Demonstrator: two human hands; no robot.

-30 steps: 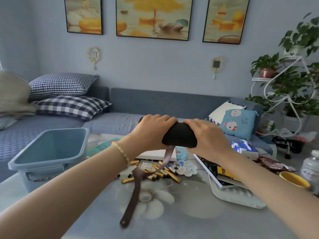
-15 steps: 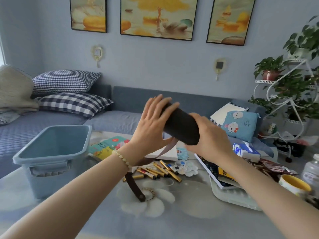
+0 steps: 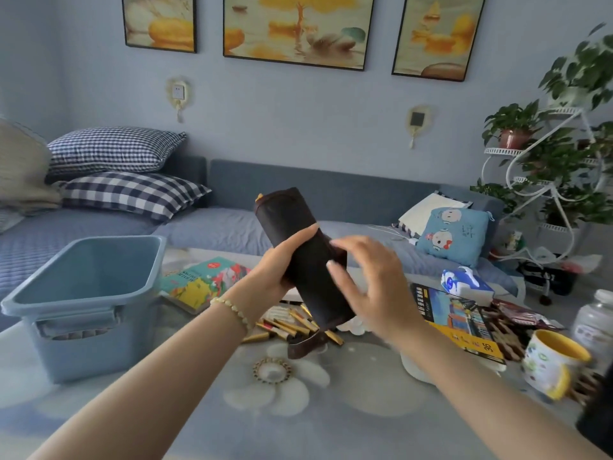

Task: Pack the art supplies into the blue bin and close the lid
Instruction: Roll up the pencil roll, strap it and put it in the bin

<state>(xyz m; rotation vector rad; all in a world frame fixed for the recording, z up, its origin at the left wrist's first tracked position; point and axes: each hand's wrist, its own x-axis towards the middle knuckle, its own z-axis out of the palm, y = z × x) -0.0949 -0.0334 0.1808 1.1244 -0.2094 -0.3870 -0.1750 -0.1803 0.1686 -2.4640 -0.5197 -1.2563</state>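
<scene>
Dark roll [image 3: 282, 215] tipped steeper, blue bin [image 3: 87, 340] open

1 view covers the scene, taken from the person's head. It faces forward and tilts down a little, looking across the table [image 3: 298, 423] from its near side toward its far edge, where the sofa [image 3: 331, 190] runs along the wall with 3 paintings [image 3: 295, 28]. The lens is wide: the blue bin [image 3: 83, 313] by the table's left edge, the mug [image 3: 554, 363] by its right edge and the plant stand [image 3: 547, 180] beyond all fit. Both forearms enter from the bottom corners. The left hand [image 3: 282, 263], gripping a dark rolled case [image 3: 298, 240], and the right hand [image 3: 368, 283], fingers spread beside it, sit close to the lens at mid-frame.
</scene>
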